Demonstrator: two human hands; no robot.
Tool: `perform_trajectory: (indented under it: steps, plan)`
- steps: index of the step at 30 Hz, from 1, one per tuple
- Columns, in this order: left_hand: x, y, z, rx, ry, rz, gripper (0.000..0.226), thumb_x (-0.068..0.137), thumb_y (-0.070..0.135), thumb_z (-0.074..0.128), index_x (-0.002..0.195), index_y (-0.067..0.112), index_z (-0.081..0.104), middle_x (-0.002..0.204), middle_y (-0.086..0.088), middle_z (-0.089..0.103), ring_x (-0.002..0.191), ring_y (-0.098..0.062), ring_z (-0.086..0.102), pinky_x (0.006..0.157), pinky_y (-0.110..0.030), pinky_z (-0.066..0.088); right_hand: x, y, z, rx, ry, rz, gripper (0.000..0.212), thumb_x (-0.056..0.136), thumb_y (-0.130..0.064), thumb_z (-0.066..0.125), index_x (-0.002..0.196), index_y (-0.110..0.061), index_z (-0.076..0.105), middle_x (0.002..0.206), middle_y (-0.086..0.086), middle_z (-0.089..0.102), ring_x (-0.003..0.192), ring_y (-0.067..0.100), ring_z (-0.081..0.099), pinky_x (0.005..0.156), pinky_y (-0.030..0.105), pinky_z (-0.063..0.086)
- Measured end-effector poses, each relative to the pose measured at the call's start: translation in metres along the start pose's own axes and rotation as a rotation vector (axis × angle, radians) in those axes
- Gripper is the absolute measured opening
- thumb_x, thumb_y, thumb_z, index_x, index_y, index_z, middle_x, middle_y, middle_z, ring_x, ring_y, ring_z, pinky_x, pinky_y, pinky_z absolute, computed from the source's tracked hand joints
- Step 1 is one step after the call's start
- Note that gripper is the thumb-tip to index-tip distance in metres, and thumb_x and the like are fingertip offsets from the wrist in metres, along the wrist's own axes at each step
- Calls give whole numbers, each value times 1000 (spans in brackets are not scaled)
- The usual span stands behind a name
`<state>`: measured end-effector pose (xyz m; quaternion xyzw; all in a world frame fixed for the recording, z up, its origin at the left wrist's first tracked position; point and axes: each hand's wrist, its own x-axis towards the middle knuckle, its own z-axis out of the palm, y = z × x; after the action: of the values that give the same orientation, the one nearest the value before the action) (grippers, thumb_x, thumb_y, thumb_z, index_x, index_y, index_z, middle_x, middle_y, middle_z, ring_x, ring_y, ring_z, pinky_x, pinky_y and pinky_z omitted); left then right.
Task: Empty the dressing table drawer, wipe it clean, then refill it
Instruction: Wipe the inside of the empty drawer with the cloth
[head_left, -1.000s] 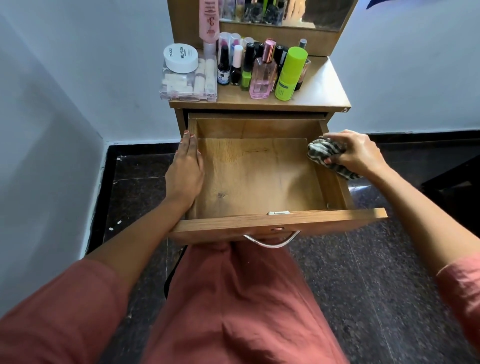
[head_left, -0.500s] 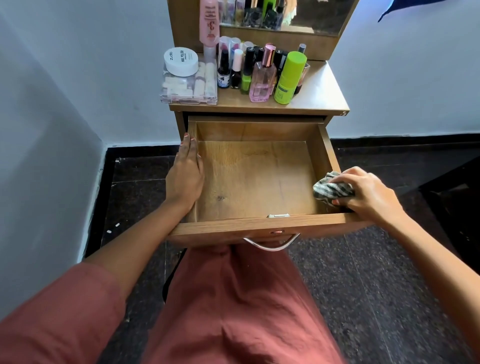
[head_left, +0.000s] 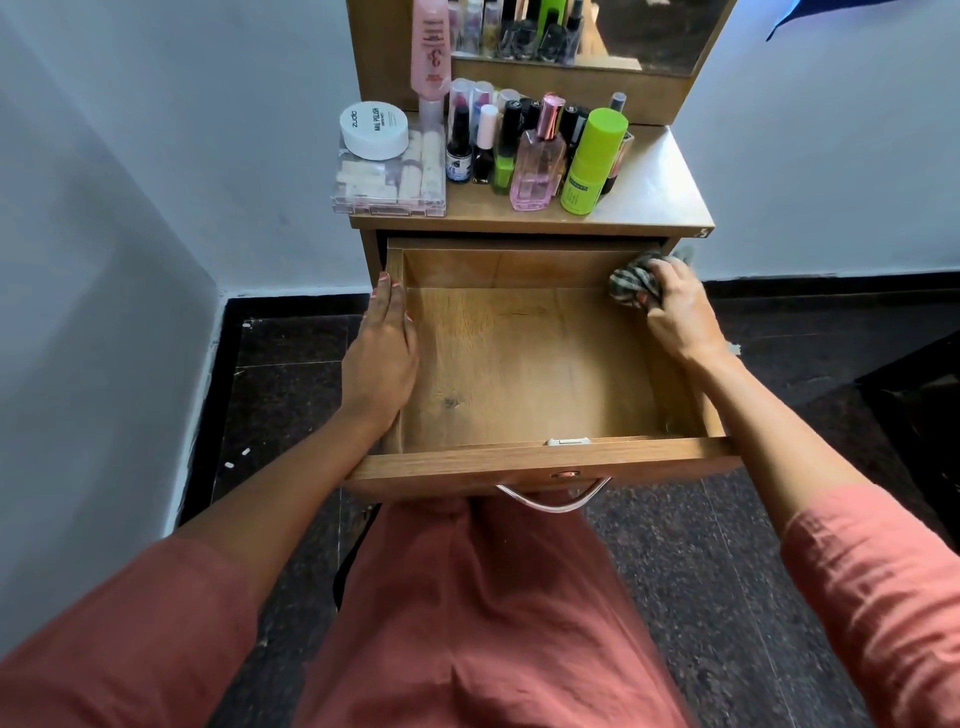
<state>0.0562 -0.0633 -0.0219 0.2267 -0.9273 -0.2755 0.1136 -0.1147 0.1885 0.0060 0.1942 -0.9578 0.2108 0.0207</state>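
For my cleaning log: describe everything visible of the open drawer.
The drawer is a brown wooden box, pulled far out of the dressing table; its bare floor shows faint dark marks. A curved metal handle hangs from its front panel. The left hand rests flat along its left wall; the right hand holds a striped cloth against its right wall near the back corner.

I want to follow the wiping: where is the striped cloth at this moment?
In the head view, the striped cloth is at the far right corner of the open drawer, gripped by the right hand.
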Motion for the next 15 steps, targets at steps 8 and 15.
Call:
perform_trajectory:
  steps: [8, 15]
  plan:
    - [0, 0, -1, -2, 14, 7, 44, 100, 19, 29, 143, 10, 31, 155, -3, 18, 131, -25, 44, 96, -44, 48, 9, -1, 0, -123, -113, 33, 64, 72, -11, 71, 128, -2, 42, 130, 20, 45, 120, 37, 44, 105, 40, 35]
    - [0, 1, -1, -4, 13, 7, 44, 100, 19, 29, 143, 10, 30, 156, -3, 17, 135, -22, 39, 99, -43, 46, -4, 2, 12, -175, 62, 10, 45, 72, 5, 56, 116, 0, 50, 118, 22, 52, 109, 41, 48, 96, 43, 40]
